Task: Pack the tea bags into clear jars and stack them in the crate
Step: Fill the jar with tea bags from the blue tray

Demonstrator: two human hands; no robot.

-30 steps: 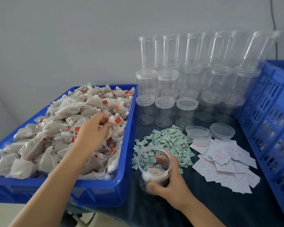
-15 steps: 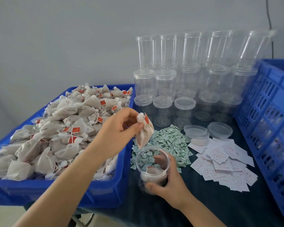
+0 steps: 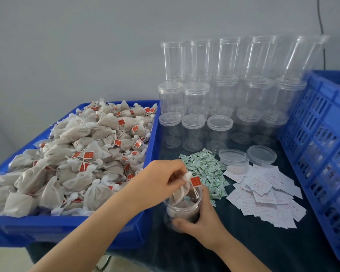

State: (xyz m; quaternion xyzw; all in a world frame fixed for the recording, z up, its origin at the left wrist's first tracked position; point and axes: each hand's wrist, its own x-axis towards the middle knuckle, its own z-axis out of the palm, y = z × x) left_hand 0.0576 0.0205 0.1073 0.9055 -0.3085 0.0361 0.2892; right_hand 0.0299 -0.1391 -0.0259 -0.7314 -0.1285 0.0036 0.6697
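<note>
tea bag half inside open jar

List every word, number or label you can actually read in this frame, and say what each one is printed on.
None can be quoted.
Red tag on the tea bag that the left hand lowers into the jar: pale marks, blurred.
Red tags on the bags in the blue bin: too small.
Green sachets: print unreadable.
White slips: red print, too small.
</note>
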